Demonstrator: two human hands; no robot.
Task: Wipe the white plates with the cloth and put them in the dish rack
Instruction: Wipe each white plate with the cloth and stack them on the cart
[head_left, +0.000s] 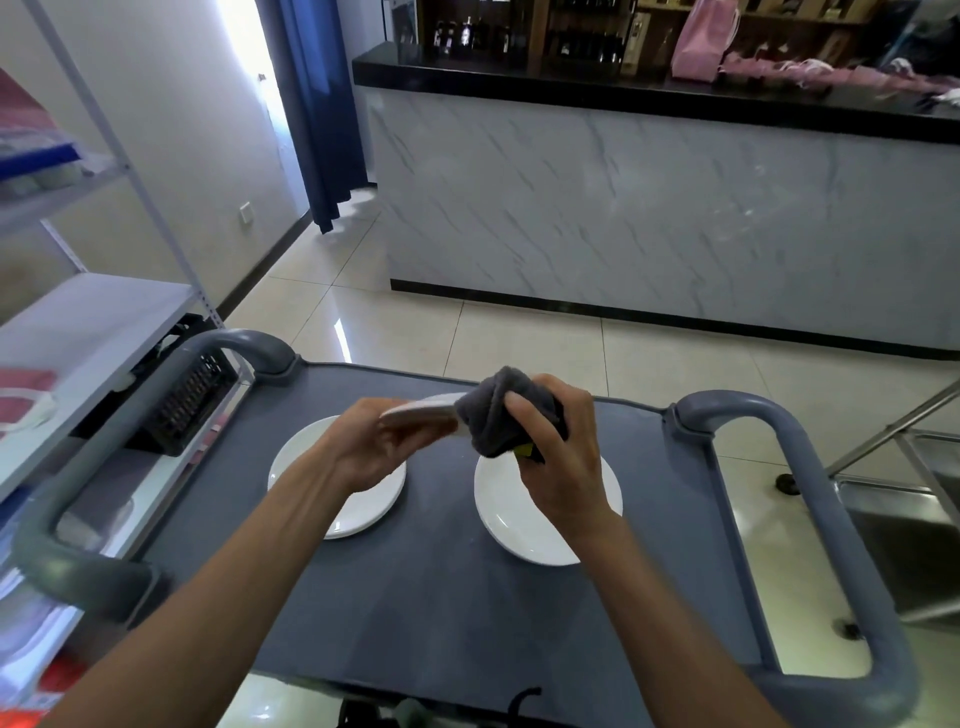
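White round ceramic plate (423, 410) gripped edge-on by left hand (374, 447), rim pointing right into bunched grey cloth (498, 410) clutched in right hand (556, 457).

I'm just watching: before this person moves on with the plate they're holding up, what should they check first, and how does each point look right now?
1. Left hand holds the raised plate firmly: ok, fingers grip its edge.
2. Right hand has the grey cloth: ok, bunched in its grip.
3. Cloth touches the held plate: ok, it meets the plate's rim.
4. Held plate wiped clean: cannot tell, its face is seen nearly edge-on.
5. Other plates safely set down: ok, left plate and right plate lie flat on the cart.
6. Dish rack ready and in reach: cannot tell, no rack is clearly visible.
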